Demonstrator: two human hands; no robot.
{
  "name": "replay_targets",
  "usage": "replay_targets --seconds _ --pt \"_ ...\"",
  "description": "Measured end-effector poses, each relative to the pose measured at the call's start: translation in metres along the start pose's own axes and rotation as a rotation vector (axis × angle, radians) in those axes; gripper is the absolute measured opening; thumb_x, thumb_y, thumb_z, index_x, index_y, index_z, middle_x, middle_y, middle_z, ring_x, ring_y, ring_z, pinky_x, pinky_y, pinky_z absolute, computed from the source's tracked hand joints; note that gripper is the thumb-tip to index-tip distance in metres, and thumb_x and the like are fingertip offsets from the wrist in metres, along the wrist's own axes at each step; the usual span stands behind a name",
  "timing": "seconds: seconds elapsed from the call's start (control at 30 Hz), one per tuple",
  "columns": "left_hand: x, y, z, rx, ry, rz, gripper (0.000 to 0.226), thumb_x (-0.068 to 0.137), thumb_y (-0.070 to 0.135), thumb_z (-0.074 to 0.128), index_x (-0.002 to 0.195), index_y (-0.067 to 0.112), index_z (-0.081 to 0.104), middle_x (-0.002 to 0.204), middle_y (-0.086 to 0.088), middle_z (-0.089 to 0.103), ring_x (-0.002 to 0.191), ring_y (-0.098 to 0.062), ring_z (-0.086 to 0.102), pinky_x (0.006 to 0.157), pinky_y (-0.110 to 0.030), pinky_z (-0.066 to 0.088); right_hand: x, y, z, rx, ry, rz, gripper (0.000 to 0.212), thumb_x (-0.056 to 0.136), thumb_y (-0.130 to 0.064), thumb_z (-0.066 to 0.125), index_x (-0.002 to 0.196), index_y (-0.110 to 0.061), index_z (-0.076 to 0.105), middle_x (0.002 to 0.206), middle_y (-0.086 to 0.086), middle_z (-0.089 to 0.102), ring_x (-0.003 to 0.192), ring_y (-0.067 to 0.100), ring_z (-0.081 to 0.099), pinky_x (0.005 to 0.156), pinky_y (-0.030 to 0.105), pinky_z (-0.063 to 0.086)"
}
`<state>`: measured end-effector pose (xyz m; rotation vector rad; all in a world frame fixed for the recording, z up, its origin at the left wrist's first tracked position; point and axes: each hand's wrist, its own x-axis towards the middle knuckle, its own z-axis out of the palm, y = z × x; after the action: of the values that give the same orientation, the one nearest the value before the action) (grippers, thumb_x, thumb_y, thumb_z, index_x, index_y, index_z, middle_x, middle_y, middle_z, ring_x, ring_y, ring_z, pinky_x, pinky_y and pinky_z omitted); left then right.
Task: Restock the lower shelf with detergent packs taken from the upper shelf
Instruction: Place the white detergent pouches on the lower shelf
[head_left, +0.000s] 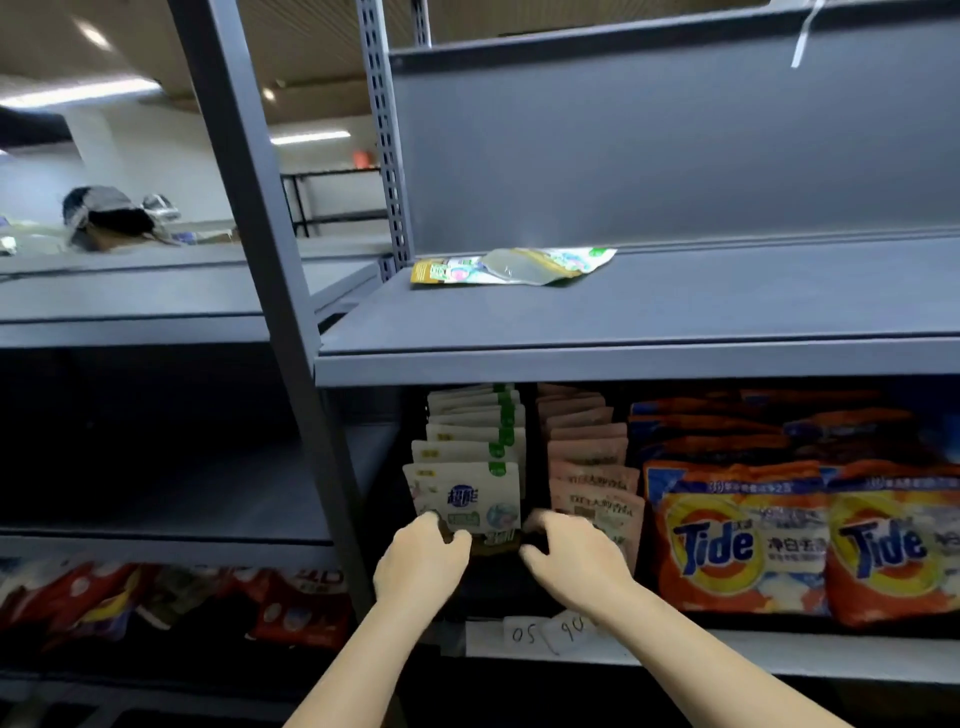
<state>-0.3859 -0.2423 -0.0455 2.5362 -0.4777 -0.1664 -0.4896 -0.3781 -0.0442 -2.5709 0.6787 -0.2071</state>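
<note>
Both hands down at the lower shelf (727, 654), working the front of the white-and-green pack row (470, 447). Left hand (421, 561) curled around the bottom left corner of the front pack (465, 501), thumb and fingers touching it, looks like a light pinch rather than a full grab. Right hand (576, 564) half open, fingers spread and a bit blurred, sitting just at the pack's lower right edge near the gap between this row and the pink pack row (587, 467). Can't tell if it's actually gripping or just nudging.

Up on the upper shelf (675, 312): one leftover pack (511, 266) lying flat near the back left, well apart from everything else. Probably the last one to bring down.

Stuff that could go sideways from here:
- Front pack standing upright and soft, so letting go too early likely means a forward flop off the shelf lip.
- Pushing too hard could domino the whole row backwards or skew it into the pink row next door.
- Right hand close to the pink packs, easy to drag one out on the way back.
- Tide bags (743, 540) to the right, far enough away, probably safe.
</note>
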Motion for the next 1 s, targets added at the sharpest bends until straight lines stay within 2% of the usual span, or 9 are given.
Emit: replay_targets --seconds 0.07,0.13,0.3,0.47,0.6,0.8,0.93,1.0 --pt "-0.021 0.013 -0.022 0.055 0.094 0.107 0.017 0.089 0.043 0.048 0.088 0.027 0.053 0.085 0.012 0.060 0.078 -0.013 0.055 0.071 -0.031 0.045 -0.014 -0.006 -0.024 -0.035 0.097 -0.070 0.031 0.092 -0.043 0.048 0.120 -0.031 0.054 0.117 -0.005 0.059 0.105 0.018 0.057 0.078 0.032 0.047" --pt "-0.039 0.028 -0.046 0.080 0.185 0.195 0.018 0.089 0.044 0.047 0.082 0.029 0.055 0.080 0.012 0.061 0.074 -0.010 0.056 0.064 -0.029 0.044 -0.026 -0.010 -0.049 -0.037 0.186 -0.130 0.025 0.091 -0.046 0.049 0.111 -0.034 0.059 0.110 -0.010 0.062 0.100 0.014 0.058 0.078 0.031 0.049" --pt "-0.063 0.067 -0.102 0.075 0.353 0.349 0.026 0.087 0.046 0.047 0.074 0.027 0.059 0.070 0.011 0.064 0.067 -0.007 0.057 0.059 -0.026 0.048 -0.047 -0.024 -0.119 0.017 0.350 -0.231 0.018 0.088 -0.048 0.053 0.092 -0.035 0.065 0.089 -0.017 0.067 0.084 0.005 0.061 0.065 0.028 0.049" --pt "-0.055 0.109 -0.151 0.021 0.525 0.438 0.023 0.087 0.042 0.049 0.073 0.025 0.057 0.069 0.009 0.062 0.069 -0.012 0.056 0.057 -0.026 0.042 -0.039 -0.040 -0.185 0.080 0.449 -0.261 0.016 0.087 -0.046 0.055 0.084 -0.033 0.064 0.083 -0.015 0.065 0.082 0.011 0.060 0.066 0.029 0.045" --pt "-0.021 0.139 -0.171 -0.034 0.462 0.427 0.016 0.087 0.034 0.049 0.084 0.025 0.061 0.078 0.008 0.064 0.080 -0.018 0.058 0.065 -0.030 0.046 -0.012 -0.049 -0.215 0.114 0.459 -0.200 0.014 0.086 -0.036 0.056 0.080 -0.027 0.063 0.075 -0.013 0.062 0.084 0.017 0.059 0.068 0.031 0.047" --pt "0.049 0.159 -0.173 -0.017 0.292 0.364 0.016 0.088 0.037 0.045 0.095 0.028 0.057 0.100 0.005 0.064 0.091 -0.023 0.058 0.080 -0.034 0.050 0.037 -0.050 -0.231 0.086 0.376 -0.103 0.019 0.085 -0.035 0.056 0.081 -0.019 0.066 0.079 -0.001 0.066 0.082 0.020 0.061 0.072 0.033 0.051" --pt "0.096 0.168 -0.175 0.011 0.237 0.330 0.035 0.088 0.040 0.048 0.120 0.030 0.055 0.121 0.004 0.060 0.110 -0.023 0.054 0.095 -0.039 0.046 0.073 -0.043 -0.245 0.039 0.364 -0.018 0.024 0.084 -0.029 0.057 0.091 -0.009 0.069 0.087 0.009 0.068 0.087 0.027 0.062 0.069 0.035 0.050" --pt "0.115 0.176 -0.175 0.042 0.239 0.301 0.037 0.088 0.040 0.048 0.124 0.032 0.055 0.130 0.004 0.056 0.120 -0.024 0.049 0.100 -0.038 0.040 0.091 -0.040 -0.250 0.030 0.336 0.053 0.025 0.083 -0.026 0.056 0.093 -0.006 0.067 0.088 0.009 0.066 0.077 0.027 0.057 0.063 0.031 0.041"
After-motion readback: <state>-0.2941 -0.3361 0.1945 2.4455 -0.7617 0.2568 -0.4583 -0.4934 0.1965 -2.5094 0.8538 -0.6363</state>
